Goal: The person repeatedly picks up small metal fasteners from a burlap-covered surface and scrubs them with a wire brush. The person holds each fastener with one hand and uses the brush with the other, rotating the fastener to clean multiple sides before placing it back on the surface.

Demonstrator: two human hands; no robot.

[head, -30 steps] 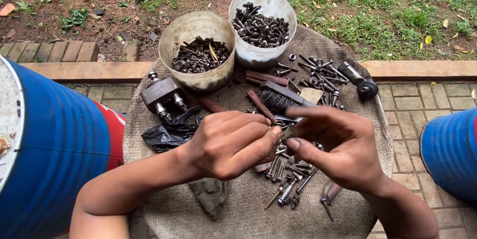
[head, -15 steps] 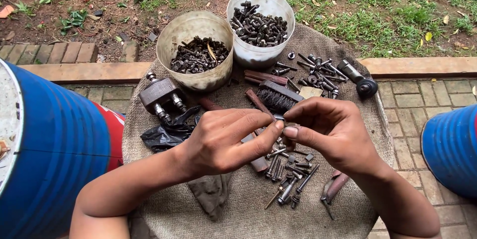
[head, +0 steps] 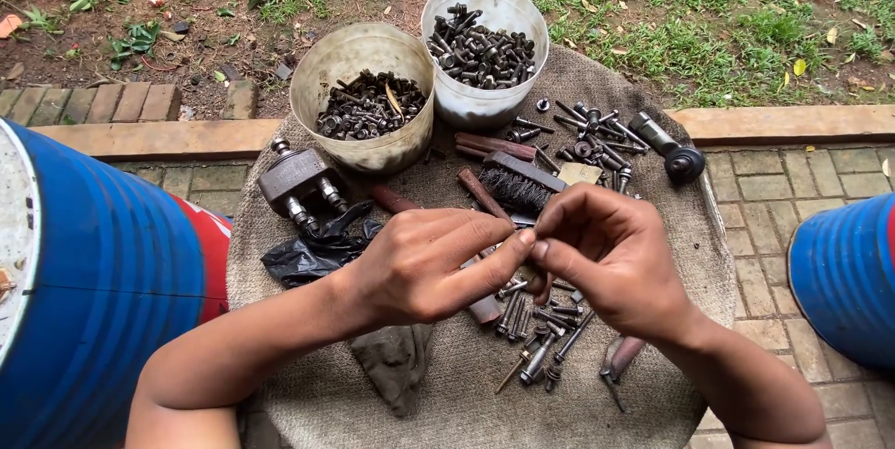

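— What sits farthest left?

— A blue drum (head: pixel 103 272), then a grey metal fitting (head: pixel 296 180) and a crumpled black bag (head: pixel 312 248) on the burlap-covered table (head: pixel 447 384).

— And the tubs?

— Two pale plastic tubs: the left tub (head: pixel 362 95) and the right tub (head: pixel 485 48), both holding dark bolts and nuts.

— The hands?

— The left hand (head: pixel 419 267) and right hand (head: pixel 611 258) meet fingertip to fingertip above a pile of loose bolts (head: pixel 545 332), both pinched shut on a small piece between them; it is too hidden to name.

— Behind them?

— A wire brush (head: pixel 517 183), more scattered bolts (head: pixel 592 137), and a black caster wheel (head: pixel 676 155). A second blue drum (head: pixel 844 276) stands at the right edge.
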